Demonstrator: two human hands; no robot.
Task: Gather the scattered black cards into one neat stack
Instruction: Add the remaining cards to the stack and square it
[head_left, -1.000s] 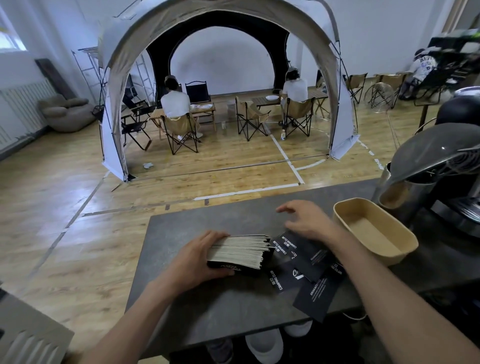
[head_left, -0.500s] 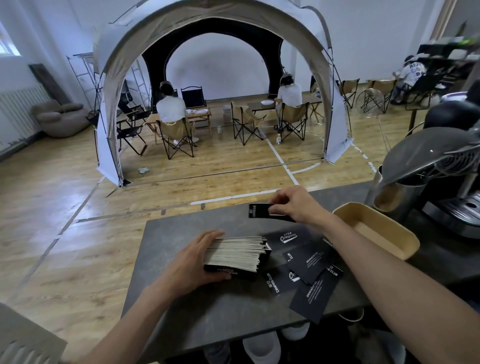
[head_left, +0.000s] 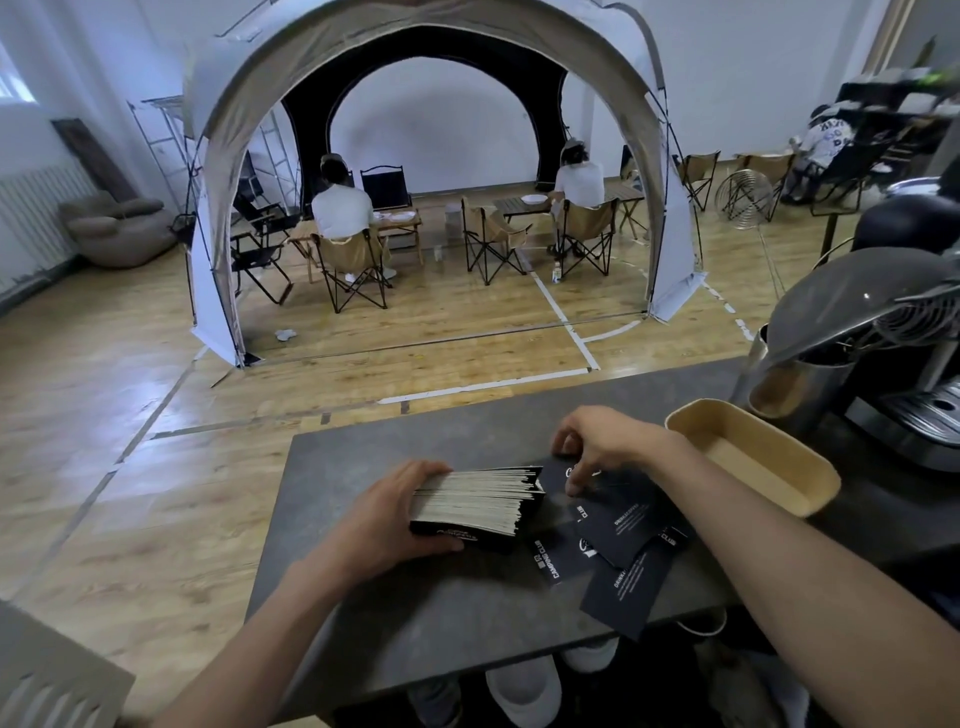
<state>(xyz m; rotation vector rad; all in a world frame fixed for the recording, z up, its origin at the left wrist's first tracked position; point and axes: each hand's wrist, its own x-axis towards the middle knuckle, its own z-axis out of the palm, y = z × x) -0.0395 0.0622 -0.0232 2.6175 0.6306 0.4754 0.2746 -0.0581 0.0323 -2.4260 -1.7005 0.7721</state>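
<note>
Gripping the thick stack (head_left: 475, 506) of black cards on the grey tabletop (head_left: 415, 613), the left hand (head_left: 402, 512) clamps its left end. Just right of the stack, loose cards (head_left: 618, 540) lie overlapping, the right hand (head_left: 605, 444) pinching the farthest one.
</note>
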